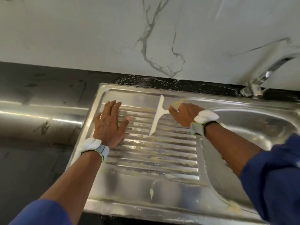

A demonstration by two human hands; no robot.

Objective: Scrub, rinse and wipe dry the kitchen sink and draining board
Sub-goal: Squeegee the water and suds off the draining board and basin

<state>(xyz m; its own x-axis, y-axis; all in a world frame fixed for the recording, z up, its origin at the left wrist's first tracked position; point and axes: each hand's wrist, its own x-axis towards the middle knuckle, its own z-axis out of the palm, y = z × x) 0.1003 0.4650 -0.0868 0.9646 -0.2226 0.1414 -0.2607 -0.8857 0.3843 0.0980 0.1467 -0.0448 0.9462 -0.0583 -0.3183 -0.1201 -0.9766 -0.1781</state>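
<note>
My left hand (108,125) lay flat on the draining board (159,159), its fingers (113,106) straight and spread wide, holding nothing, the thumb stuck out toward the squeegee. The board's raised left rim ran just beyond my little finger, and the far rim lay a short way past my fingertips, so there was little room on those two sides. My right hand (184,115) gripped the short handle of the white squeegee (158,116), fingers curled round it. The blade stood just past my right fingertips, between my two hands, slanting across the ridges from near the far rim back toward me, its lower tip down on the board. Yellowish smears lay along the grooves on my side of both hands, and most of the open ridged surface stretched from my palms back to the near edge. The sink basin (253,127) opened behind my right wrist, to the right of the ridges, with its curved lip sweeping toward me. The tap (258,82) rose from the far right corner, well apart from my right fingers. Beyond my fingertips, suds (146,82) streaked the dark counter strip under the marbled wall (97,38). The dark counter (40,159) spread outward from my left hand.
</note>
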